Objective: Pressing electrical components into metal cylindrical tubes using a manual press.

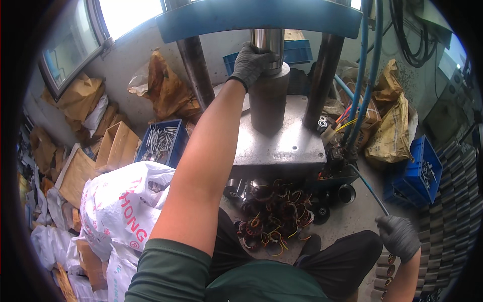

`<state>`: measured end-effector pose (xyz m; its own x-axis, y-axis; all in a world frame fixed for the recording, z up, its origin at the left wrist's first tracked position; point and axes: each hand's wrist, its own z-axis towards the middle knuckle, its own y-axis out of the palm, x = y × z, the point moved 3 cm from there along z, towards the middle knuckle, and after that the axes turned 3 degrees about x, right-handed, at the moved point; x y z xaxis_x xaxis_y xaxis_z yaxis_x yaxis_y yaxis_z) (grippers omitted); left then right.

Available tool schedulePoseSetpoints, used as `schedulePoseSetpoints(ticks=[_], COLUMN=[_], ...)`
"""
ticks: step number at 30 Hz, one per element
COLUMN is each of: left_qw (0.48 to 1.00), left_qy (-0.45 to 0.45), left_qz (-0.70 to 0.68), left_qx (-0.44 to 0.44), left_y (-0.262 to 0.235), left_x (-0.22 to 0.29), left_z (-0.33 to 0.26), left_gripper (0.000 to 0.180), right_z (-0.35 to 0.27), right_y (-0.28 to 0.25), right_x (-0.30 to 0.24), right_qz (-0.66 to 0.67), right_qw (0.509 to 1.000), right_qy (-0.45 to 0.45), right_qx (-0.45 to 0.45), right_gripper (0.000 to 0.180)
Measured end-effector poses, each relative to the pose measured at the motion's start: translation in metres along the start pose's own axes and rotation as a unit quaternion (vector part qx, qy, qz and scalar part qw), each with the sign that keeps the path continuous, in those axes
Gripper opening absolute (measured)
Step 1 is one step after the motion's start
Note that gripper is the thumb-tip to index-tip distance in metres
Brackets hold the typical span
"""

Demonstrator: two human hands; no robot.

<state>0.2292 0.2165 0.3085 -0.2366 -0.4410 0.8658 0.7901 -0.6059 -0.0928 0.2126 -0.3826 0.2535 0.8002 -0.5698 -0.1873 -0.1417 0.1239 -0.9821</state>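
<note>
Gloves on both hands, and you're right at the press. Your left hand in the grey knit glove is wrapped closed over the top of the dull grey metal cylinder, right where the shiny steel ram meets it, under the blue press crosshead. Cylinder stands upright on the grey steel press table, between the 2 dark columns. Your right hand is fisted around the thin dark lever rod low on the right, fingers shut on it. Progress-wise I'd guess you're mid-cycle: the part is seated and ram looks down on it, but can't tell if the stroke's finished. Pile of copper-wound stator coils w/ coloured leads sits on the floor below the table, and stacked grey metal rings are at far right, so imo plenty left.
</note>
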Motion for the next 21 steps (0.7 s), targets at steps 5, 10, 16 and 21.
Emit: schedulePoseSetpoints(ticks=[5, 10, 16, 21], left_qw=[0.999, 0.999, 1.000, 0.999], left_qy=[-0.006, 0.006, -0.005, -0.009], left_qz=[0.033, 0.030, 0.023, 0.035], left_qx=[-0.004, 0.019, -0.012, 0.022], left_y=[0.000, 0.003, -0.002, 0.001], left_x=[0.004, 0.002, -0.012, -0.003], left_z=[-0.001, 0.000, 0.010, 0.002], left_gripper=[0.059, 0.058, 0.056, 0.060], right_z=[0.002, 0.002, 0.006, 0.004], right_y=[0.005, 0.001, -0.005, -0.002], right_x=[0.004, 0.001, 0.001, 0.001], right_qz=[0.022, -0.025, 0.038, -0.003], right_qw=[0.998, 0.997, 0.994, 0.998], right_qy=[0.047, 0.009, 0.000, 0.015], right_qx=[-0.034, -0.077, 0.099, -0.061], right_gripper=[0.026, 0.026, 0.027, 0.026])
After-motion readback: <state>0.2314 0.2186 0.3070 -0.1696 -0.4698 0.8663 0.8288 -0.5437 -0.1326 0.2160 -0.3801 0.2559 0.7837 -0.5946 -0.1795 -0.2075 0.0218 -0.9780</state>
